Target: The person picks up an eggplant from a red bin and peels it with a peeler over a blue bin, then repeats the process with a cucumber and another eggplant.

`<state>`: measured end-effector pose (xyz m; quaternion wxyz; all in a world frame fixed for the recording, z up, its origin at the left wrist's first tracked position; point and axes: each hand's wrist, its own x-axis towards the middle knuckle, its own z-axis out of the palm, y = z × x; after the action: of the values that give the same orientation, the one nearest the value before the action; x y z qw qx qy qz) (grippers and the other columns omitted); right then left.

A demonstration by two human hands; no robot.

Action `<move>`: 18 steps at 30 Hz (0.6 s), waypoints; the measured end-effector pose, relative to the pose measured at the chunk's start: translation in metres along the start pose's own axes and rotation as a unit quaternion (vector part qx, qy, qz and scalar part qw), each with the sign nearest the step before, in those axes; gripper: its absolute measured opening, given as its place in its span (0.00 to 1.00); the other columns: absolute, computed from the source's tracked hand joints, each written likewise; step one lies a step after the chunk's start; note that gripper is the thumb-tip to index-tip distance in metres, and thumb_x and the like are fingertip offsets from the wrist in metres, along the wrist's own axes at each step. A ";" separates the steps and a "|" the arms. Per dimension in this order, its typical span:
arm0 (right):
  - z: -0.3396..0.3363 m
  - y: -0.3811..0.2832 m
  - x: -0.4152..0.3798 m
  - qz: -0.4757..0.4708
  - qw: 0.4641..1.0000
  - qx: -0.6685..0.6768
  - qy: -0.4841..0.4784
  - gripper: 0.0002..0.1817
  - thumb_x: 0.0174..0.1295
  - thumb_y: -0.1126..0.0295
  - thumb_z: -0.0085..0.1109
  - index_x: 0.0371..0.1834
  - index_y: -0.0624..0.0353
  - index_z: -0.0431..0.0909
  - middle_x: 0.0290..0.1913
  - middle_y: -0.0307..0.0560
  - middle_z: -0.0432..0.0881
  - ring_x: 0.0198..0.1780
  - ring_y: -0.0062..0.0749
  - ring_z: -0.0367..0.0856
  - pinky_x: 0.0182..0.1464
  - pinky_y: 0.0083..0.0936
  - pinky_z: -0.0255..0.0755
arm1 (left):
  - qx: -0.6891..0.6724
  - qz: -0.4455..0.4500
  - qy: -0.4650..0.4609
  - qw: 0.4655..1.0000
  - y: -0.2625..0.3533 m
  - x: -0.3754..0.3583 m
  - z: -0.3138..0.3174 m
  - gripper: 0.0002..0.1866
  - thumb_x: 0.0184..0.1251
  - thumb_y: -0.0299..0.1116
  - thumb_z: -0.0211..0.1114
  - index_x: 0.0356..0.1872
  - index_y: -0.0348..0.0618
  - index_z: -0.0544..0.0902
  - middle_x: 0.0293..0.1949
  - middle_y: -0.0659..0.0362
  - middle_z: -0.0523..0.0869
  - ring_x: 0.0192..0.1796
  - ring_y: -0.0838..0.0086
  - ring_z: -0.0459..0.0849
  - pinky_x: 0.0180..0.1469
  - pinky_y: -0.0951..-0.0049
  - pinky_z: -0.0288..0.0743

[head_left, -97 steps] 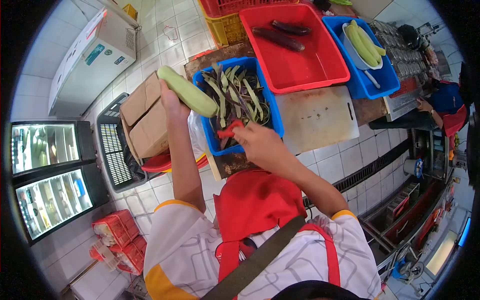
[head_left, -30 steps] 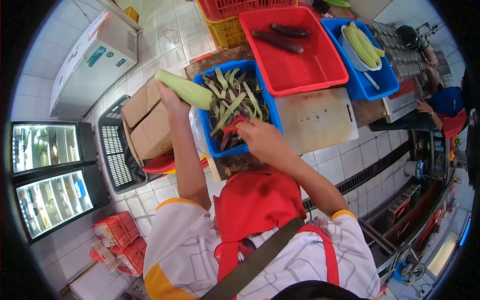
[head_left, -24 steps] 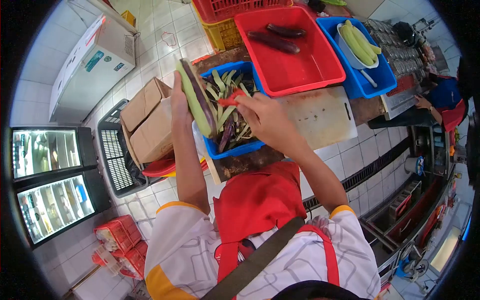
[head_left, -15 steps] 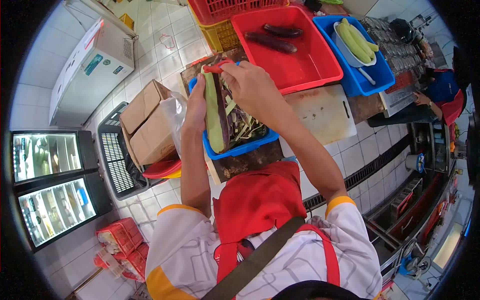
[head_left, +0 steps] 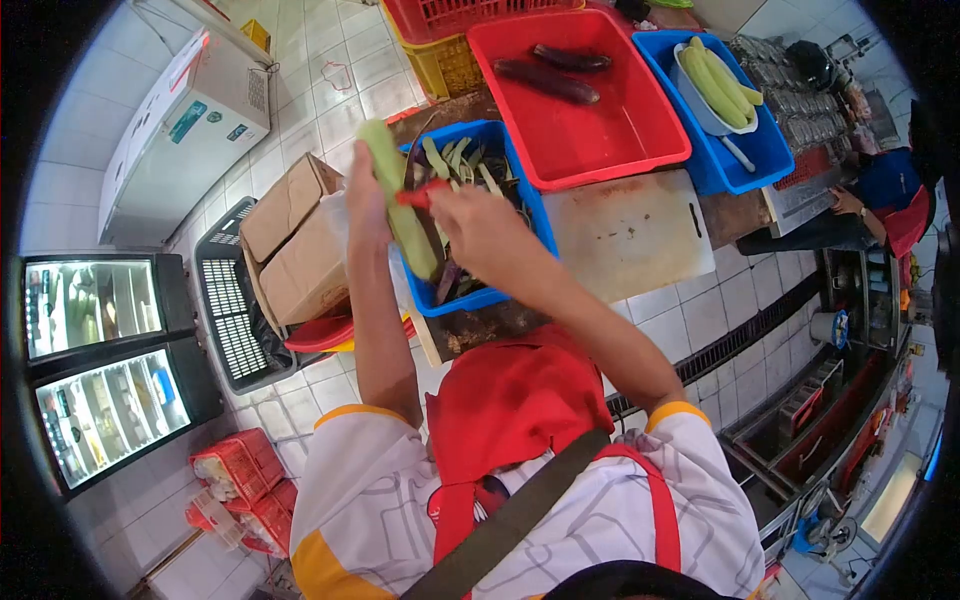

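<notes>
In my left hand is a long eggplant, tilted, its visible side pale green where the skin is off. My right hand is closed round a red peeler, whose head lies against the eggplant's side about halfway along. Motion blurs the peeler a little. Below both hands stands a blue basin with a heap of dark and pale green peelings in it. A dark strip of skin hangs beside the eggplant's lower end.
Right of the basin lies a white cutting board. Behind it, a red tub holds two unpeeled eggplants. Peeled eggplants fill a white bowl in a blue tub. A cardboard box stands at left; another person works at far right.
The eggplant has shifted left and turned, so its pale side shows and little dark skin remains in view. The peeler has moved from its top end down to its middle.
</notes>
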<state>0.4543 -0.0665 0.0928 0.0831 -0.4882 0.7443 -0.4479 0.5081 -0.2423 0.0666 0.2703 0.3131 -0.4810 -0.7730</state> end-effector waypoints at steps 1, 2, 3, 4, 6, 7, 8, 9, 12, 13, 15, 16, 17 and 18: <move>0.004 0.000 -0.012 0.004 0.999 0.029 -0.015 0.09 0.67 0.69 0.52 0.43 0.62 0.76 0.31 0.61 0.77 0.35 0.59 0.76 0.37 0.47 0.70 | 0.015 0.012 0.039 0.999 -0.003 0.016 -0.015 0.28 0.77 0.56 0.41 0.49 0.40 0.76 0.38 0.55 0.81 0.37 0.67 0.82 0.39 0.65 0.80; 0.008 0.001 -0.025 0.008 0.998 0.060 -0.032 0.09 0.67 0.69 0.52 0.43 0.62 0.77 0.31 0.61 0.77 0.35 0.59 0.77 0.37 0.47 0.70 | 0.011 0.012 0.046 0.999 -0.002 0.029 -0.024 0.28 0.77 0.56 0.41 0.49 0.40 0.76 0.38 0.55 0.81 0.37 0.67 0.82 0.39 0.65 0.80; 0.013 0.002 -0.041 0.009 0.997 0.063 -0.038 0.09 0.67 0.69 0.52 0.43 0.62 0.77 0.31 0.61 0.77 0.35 0.59 0.77 0.37 0.47 0.70 | -0.047 0.023 0.100 0.994 -0.001 0.040 -0.033 0.28 0.77 0.57 0.40 0.51 0.41 0.74 0.40 0.54 0.80 0.39 0.64 0.81 0.42 0.61 0.79; 0.017 0.004 -0.053 0.022 0.993 0.078 -0.091 0.09 0.67 0.70 0.52 0.43 0.62 0.77 0.32 0.61 0.77 0.35 0.59 0.77 0.38 0.46 0.70 | -0.105 0.038 0.150 0.982 0.003 0.051 -0.042 0.28 0.77 0.57 0.39 0.53 0.42 0.73 0.41 0.53 0.78 0.41 0.60 0.81 0.44 0.57 0.79; 0.019 0.007 -0.059 0.035 0.985 0.093 -0.140 0.09 0.66 0.70 0.52 0.44 0.62 0.78 0.32 0.61 0.77 0.35 0.58 0.77 0.39 0.46 0.71 | -0.119 0.061 0.158 0.978 0.015 0.066 -0.058 0.28 0.77 0.57 0.38 0.54 0.42 0.72 0.43 0.52 0.78 0.42 0.58 0.80 0.46 0.55 0.78; 0.015 0.009 -0.055 0.037 0.988 0.079 -0.124 0.09 0.66 0.70 0.53 0.44 0.61 0.78 0.32 0.61 0.78 0.36 0.58 0.77 0.39 0.46 0.71 | -0.139 0.083 0.163 0.973 0.018 0.072 -0.059 0.27 0.77 0.57 0.38 0.55 0.42 0.71 0.44 0.52 0.77 0.43 0.55 0.80 0.47 0.52 0.78; 0.012 0.010 -0.051 0.040 0.991 0.066 -0.109 0.09 0.66 0.70 0.53 0.44 0.61 0.79 0.33 0.61 0.78 0.36 0.58 0.77 0.40 0.45 0.71 | -0.142 0.083 0.163 0.973 0.015 0.074 -0.060 0.27 0.77 0.57 0.38 0.55 0.42 0.71 0.44 0.52 0.77 0.43 0.55 0.80 0.47 0.52 0.78; 0.008 0.013 -0.039 0.001 0.995 0.079 -0.064 0.10 0.66 0.69 0.53 0.46 0.60 0.79 0.33 0.60 0.78 0.37 0.57 0.77 0.39 0.45 0.70 | -0.113 0.073 0.135 0.982 0.018 0.065 -0.053 0.27 0.77 0.56 0.39 0.55 0.42 0.71 0.43 0.52 0.78 0.43 0.56 0.80 0.47 0.54 0.78; -0.015 -0.004 0.003 -0.008 1.000 0.002 -0.004 0.09 0.66 0.69 0.53 0.44 0.60 0.79 0.33 0.59 0.78 0.37 0.57 0.77 0.39 0.46 0.70 | -0.067 0.042 0.046 0.996 0.012 0.042 -0.036 0.27 0.78 0.55 0.40 0.54 0.41 0.73 0.40 0.53 0.79 0.42 0.58 0.81 0.48 0.58 0.78; -0.013 -0.002 0.016 -0.005 1.000 0.000 -0.002 0.09 0.66 0.69 0.53 0.44 0.60 0.79 0.33 0.59 0.78 0.37 0.57 0.77 0.39 0.46 0.70 | -0.056 0.020 -0.009 0.998 0.008 0.035 -0.027 0.26 0.78 0.55 0.40 0.53 0.41 0.74 0.38 0.54 0.79 0.42 0.60 0.82 0.48 0.61 0.79; -0.007 -0.001 0.037 -0.018 0.999 -0.026 0.044 0.09 0.67 0.68 0.52 0.42 0.60 0.77 0.32 0.59 0.77 0.37 0.57 0.78 0.39 0.47 0.70 | -0.066 0.011 -0.022 0.998 0.002 0.027 -0.001 0.26 0.78 0.54 0.41 0.52 0.41 0.75 0.37 0.55 0.80 0.40 0.63 0.82 0.46 0.64 0.79; -0.008 -0.001 0.035 -0.018 0.998 -0.028 0.045 0.09 0.67 0.68 0.52 0.42 0.60 0.77 0.32 0.59 0.77 0.37 0.57 0.78 0.39 0.47 0.70 | -0.075 0.004 -0.031 0.997 0.002 0.026 0.005 0.25 0.78 0.54 0.42 0.50 0.42 0.76 0.35 0.56 0.80 0.39 0.66 0.82 0.44 0.68 0.79; -0.006 -0.003 0.031 0.004 0.999 -0.038 0.015 0.09 0.67 0.67 0.51 0.41 0.60 0.76 0.31 0.59 0.77 0.37 0.58 0.78 0.39 0.48 0.71 | -0.065 0.016 -0.021 0.998 0.003 0.030 0.005 0.25 0.78 0.54 0.42 0.49 0.42 0.77 0.36 0.57 0.81 0.37 0.69 0.81 0.41 0.69 0.79; -0.005 -0.006 0.025 0.025 0.998 -0.047 -0.015 0.09 0.67 0.66 0.50 0.40 0.60 0.75 0.31 0.59 0.77 0.37 0.58 0.78 0.39 0.48 0.71 | -0.067 0.019 -0.020 0.997 0.005 0.033 0.002 0.25 0.78 0.54 0.42 0.49 0.42 0.77 0.36 0.57 0.81 0.37 0.69 0.81 0.41 0.69 0.79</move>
<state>0.4426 -0.0848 0.1078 0.0825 -0.4800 0.7749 -0.4029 0.4856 -0.2670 0.0645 0.2954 0.2696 -0.4394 -0.8043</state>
